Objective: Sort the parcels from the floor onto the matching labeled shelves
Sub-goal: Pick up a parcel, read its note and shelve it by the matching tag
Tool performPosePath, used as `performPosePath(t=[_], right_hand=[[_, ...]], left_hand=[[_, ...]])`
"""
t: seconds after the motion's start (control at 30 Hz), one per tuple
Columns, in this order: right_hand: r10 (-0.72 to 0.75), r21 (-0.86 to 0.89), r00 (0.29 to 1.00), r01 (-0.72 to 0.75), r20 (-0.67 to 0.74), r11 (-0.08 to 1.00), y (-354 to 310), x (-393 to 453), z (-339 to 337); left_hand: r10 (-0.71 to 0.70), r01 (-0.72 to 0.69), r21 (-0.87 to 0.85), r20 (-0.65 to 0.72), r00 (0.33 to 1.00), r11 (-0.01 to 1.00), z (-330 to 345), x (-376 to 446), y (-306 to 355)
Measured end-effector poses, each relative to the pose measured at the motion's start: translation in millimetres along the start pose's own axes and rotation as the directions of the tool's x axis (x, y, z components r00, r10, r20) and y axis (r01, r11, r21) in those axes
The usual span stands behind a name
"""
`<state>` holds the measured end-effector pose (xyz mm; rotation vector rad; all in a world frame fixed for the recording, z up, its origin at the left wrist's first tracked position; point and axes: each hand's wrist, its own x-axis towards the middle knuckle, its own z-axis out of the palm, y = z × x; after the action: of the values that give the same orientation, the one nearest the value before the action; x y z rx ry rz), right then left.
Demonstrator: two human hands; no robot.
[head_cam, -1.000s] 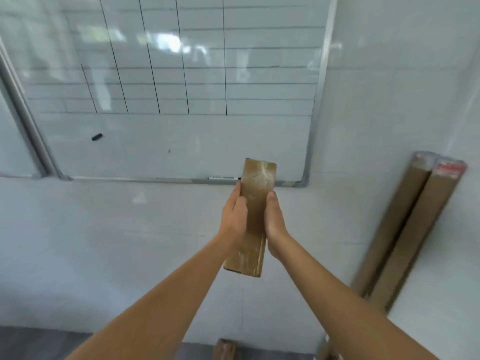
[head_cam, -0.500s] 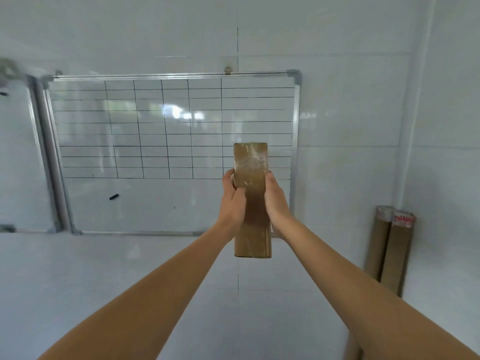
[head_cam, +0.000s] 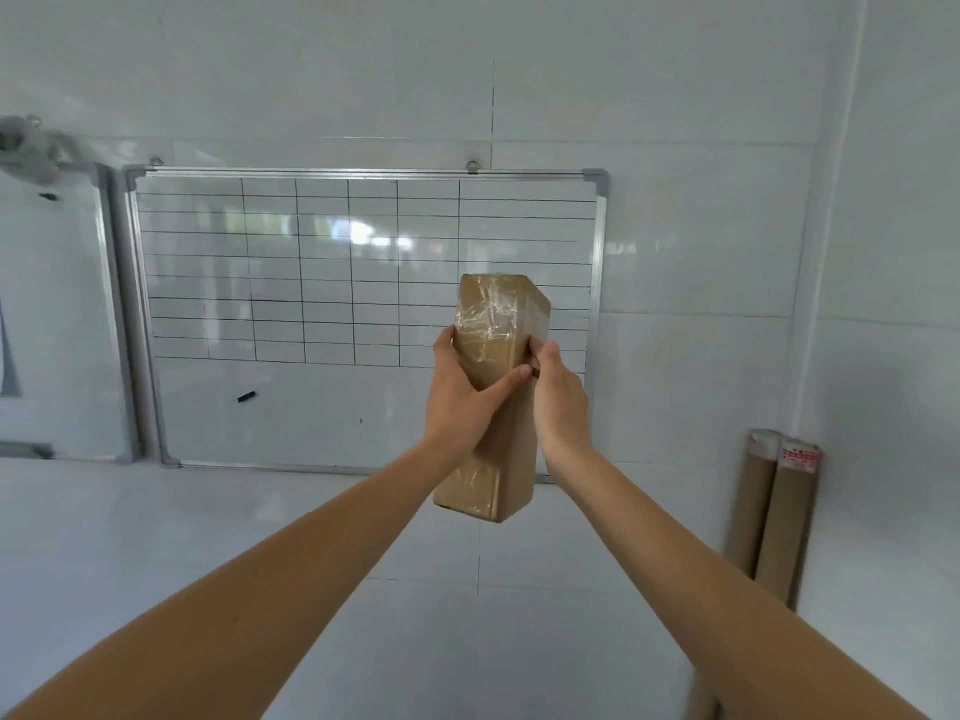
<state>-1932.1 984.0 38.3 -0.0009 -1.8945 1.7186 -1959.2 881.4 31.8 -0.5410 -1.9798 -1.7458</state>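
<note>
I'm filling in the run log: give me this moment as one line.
step: parcel in hand | left hand: grips brown parcel | right hand: grips parcel | parcel: upright before whiteboard | shelves: not in view

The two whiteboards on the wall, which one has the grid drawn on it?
The larger whiteboard directly behind the held parcel carries the black ruled grid. The other whiteboard, cut off at the left edge, shows no grid on its visible part.

Parcel is seen as plain tan-brown cardboard w/ glossy clear tape streaks. Whiteboard is ruled w/ a black grid on white, framed in silver-grey; a small black mark is shown lower left. Wall tiles are pale white-grey. Two cardboard tubes are brown, capped white w/ red print.
</note>
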Motion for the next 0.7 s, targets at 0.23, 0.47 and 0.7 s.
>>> performPosePath(t=[0.23, 0.47, 0.7], right_hand=[[-0.041, 0.012, 0.999, 0.041, -0.033, 0.999, 4.9, -1.4, -12.6], [0.091, 0.183, 0.986, -0.116, 0.137, 0.976, 4.0, -1.8, -27.2], [0.051, 0.107, 0.998, -0.047, -0.035, 0.993, 3.4, -15.4, -13.1]], left_hand=[[-0.065, 0.062, -0.091, -0.037, 0.997, 0.994, -22.7, 4.8, 6.1], [-0.07, 0.097, -0.328, 0.093, 0.993, 0.94, -31.5, -4.1, 15.9], [-0.145, 0.192, -0.273, 0.182, 0.972, 0.943, -26.7, -9.7, 22.7]])
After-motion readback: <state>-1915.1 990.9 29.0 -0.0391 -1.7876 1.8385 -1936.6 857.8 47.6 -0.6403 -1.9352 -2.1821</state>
